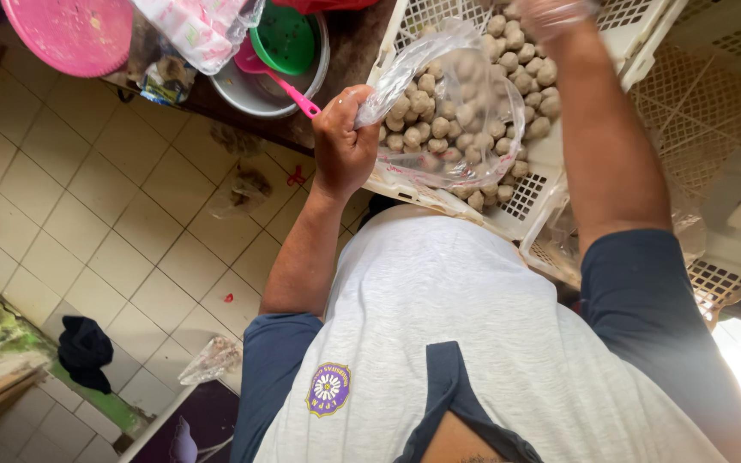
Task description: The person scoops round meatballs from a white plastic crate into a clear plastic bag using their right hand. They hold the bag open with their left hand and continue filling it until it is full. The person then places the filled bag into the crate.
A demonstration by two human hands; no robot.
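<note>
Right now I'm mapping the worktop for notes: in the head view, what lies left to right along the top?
Round pink plastic lid → green plastic bowl → left hand → clear plastic bag of beige meatballs → white perforated plastic crate.

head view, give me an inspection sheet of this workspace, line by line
surface: dark counter, mostly covered
job's things: clear plastic bag filled with pale meatballs; white perforated crate holds more loose meatballs
clutter: metal bowl with green lid and pink ladle; pink basin
grippers: left hand grips the bag's neck; right hand, covered in clear plastic, is over the crate
cables: nothing seen
surroundings: tiled floor with scraps, a crumpled bag, dark cloth
</note>
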